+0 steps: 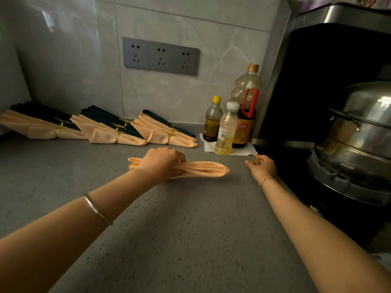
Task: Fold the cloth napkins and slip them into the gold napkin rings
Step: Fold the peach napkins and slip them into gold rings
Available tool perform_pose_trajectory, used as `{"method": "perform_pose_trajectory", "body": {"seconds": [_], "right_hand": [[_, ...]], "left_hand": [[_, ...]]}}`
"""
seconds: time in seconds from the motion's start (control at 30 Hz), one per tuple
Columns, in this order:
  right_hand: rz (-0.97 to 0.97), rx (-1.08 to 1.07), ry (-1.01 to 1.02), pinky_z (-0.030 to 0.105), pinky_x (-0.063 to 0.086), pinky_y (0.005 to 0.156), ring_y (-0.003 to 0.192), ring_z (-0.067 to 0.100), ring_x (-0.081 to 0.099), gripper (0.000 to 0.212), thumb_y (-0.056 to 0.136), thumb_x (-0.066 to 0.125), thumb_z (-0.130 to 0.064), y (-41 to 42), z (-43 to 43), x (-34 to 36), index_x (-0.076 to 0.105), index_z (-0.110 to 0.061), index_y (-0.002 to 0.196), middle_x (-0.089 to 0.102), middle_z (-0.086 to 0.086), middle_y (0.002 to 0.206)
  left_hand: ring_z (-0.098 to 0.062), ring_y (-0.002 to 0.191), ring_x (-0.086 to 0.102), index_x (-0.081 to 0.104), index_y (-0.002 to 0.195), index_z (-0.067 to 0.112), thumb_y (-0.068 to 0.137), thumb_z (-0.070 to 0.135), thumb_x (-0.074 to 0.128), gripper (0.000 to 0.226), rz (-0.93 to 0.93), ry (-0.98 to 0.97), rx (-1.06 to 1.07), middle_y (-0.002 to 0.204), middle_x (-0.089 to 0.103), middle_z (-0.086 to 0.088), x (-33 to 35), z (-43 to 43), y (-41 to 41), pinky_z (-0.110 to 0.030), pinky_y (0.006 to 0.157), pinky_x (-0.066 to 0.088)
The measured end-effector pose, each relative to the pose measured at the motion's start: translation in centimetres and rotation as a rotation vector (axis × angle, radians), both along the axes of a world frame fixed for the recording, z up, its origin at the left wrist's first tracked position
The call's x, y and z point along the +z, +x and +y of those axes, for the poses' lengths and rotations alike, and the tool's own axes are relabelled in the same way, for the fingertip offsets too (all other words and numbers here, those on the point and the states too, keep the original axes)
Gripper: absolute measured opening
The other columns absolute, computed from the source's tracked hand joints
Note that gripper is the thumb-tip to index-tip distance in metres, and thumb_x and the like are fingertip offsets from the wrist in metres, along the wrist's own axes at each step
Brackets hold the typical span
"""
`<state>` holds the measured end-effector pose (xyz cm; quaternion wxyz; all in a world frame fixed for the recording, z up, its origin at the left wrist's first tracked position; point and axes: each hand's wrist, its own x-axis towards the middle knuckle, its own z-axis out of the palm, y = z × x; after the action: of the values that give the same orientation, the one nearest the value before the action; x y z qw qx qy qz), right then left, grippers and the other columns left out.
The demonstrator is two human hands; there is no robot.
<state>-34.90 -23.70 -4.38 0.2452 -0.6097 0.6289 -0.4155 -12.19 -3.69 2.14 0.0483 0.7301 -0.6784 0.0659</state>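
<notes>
Grey counter [190,218]: left hand [163,162] gripping gathered peach napkin [203,169] mid-counter; right hand [263,169], just right, fingers curled round gold ring [255,160]; ringed napkins [105,134] far left.

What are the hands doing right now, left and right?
Left hand: closed around the folded peach napkin.
Right hand: closed on a gold napkin ring.

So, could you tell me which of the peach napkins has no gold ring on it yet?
The pleated peach napkin gripped by the left hand at mid-counter; the napkins along the wall all sit inside gold rings.
</notes>
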Motion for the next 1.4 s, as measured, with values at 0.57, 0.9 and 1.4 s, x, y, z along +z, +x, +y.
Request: {"method": "perform_pose_trajectory", "body": {"seconds": [0.57,0.9,1.4], "right_hand": [[0.301,0.924,-0.163,0.019,0.043,0.092,0.105,-0.004,0.053,0.053,0.074,0.078,-0.020,1.6,16.1,6.7,0.049,-0.037,0.115,0.057,-0.021,0.108],[0.462,0.935,-0.288,0.028,0.048,0.094,0.111,0.004,0.055,0.061,0.074,0.077,-0.037,3.3,22.0,7.9,0.047,-0.034,0.126,0.058,-0.015,0.123],[0.385,0.869,-0.309,0.023,0.052,0.077,0.086,0.003,0.060,0.017,0.082,0.071,-0.031,3.7,25.4,5.5,0.070,-0.025,0.098,0.068,-0.011,0.092]], "left_hand": [[-0.012,0.096,0.059,0.057,0.124,0.030,0.092,0.035,0.059,0.033,-0.021,-0.007,-0.006,0.110,0.065,0.005,2.7,6.6,-1.3,-0.024,0.081,0.046],[-0.009,0.087,0.052,0.057,0.124,0.030,0.091,0.037,0.060,0.033,-0.029,-0.010,0.014,0.108,0.064,0.006,3.8,11.2,-2.3,-0.023,0.076,0.043],[-0.011,0.096,0.057,0.053,0.124,0.028,0.085,0.042,0.066,0.044,0.235,0.068,-0.036,0.114,0.064,0.005,0.2,13.8,-3.0,-0.024,0.084,0.046]]}}
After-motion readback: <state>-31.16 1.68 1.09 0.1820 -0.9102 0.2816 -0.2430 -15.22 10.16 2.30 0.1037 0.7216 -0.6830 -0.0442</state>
